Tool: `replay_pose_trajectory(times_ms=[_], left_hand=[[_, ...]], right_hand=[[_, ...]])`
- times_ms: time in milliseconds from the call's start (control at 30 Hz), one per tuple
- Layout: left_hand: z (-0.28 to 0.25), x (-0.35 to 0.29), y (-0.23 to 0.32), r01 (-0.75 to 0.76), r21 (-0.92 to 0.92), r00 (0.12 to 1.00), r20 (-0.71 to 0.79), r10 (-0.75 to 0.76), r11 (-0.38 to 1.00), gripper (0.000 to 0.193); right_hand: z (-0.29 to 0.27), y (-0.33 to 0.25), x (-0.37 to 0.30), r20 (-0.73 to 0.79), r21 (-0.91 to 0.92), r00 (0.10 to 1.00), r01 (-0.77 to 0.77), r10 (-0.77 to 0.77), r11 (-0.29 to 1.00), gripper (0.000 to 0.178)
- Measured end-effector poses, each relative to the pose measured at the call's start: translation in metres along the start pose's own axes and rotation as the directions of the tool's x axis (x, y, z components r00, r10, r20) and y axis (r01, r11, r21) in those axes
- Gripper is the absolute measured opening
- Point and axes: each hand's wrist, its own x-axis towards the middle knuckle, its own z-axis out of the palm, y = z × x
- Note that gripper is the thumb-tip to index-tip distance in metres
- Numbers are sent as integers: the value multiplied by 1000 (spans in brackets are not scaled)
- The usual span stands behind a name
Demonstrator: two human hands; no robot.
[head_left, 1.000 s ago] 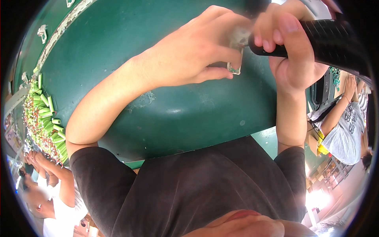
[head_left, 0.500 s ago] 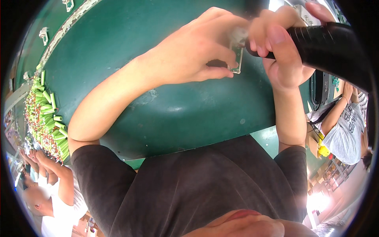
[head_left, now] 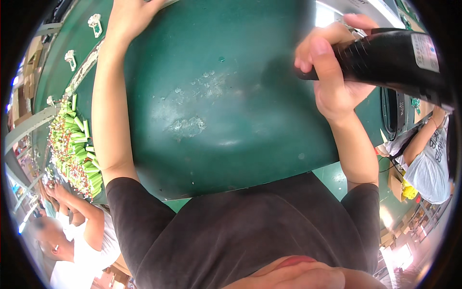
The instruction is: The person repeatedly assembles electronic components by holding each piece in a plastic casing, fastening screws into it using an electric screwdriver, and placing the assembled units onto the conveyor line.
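My right hand (head_left: 332, 72), at the upper right, is wrapped round a thick black cylindrical tool (head_left: 385, 57) with a pale label. The tool slants toward the right rim; its kind does not show for certain. My left arm reaches far forward at the upper left. The left hand (head_left: 132, 17) is cut off by the top edge, with a stretched thumb showing and the other fingers mostly out of view. Whether it holds anything is hidden. Nearest to it lies a small white plastic piece with a green part (head_left: 96, 26), and nearer me a similar white piece (head_left: 70, 60).
Green sleeved cylinders with red and white wire ends (head_left: 79, 149) are heaped left of my arm. The green tabletop (head_left: 231, 111) has scuffed, whitish patches. A black tray-like object (head_left: 394, 113) lies at right. Co-workers sit at left (head_left: 86, 231) and right (head_left: 430, 159).
My left hand has swung from beside the tool's tip to the far upper left. The small clear piece with a green board that it held is out of view. My right hand still grips the tool.
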Motion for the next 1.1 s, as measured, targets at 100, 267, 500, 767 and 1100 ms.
replay_pose_trajectory(times_ms=[100, 267, 500, 767, 1100], left_hand=[[16, -1, -15, 296, -137, 951, 138, -277, 946, 23], [30, -5, -30, -137, 130, 986, -79, 148, 982, 16], [43, 6, -20, 58, -90, 997, -39, -62, 994, 13], [23, 9, 52, -21, -227, 998, 47, 32, 974, 6], [50, -55, 131, -399, -623, 830, 66, 554, 673, 23]], right_hand=[[-12, 6, 1, 39, -45, 999, 3, -1, 999, 47], [-17, 4, 2, 106, 91, 992, 60, -69, 994, 37], [-85, -55, 32, 26, 118, 998, 46, -49, 992, 30], [-214, -53, 30, 83, 68, 997, -12, 6, 998, 27], [-161, -65, 21, 213, 65, 973, -107, 91, 992, 23]])
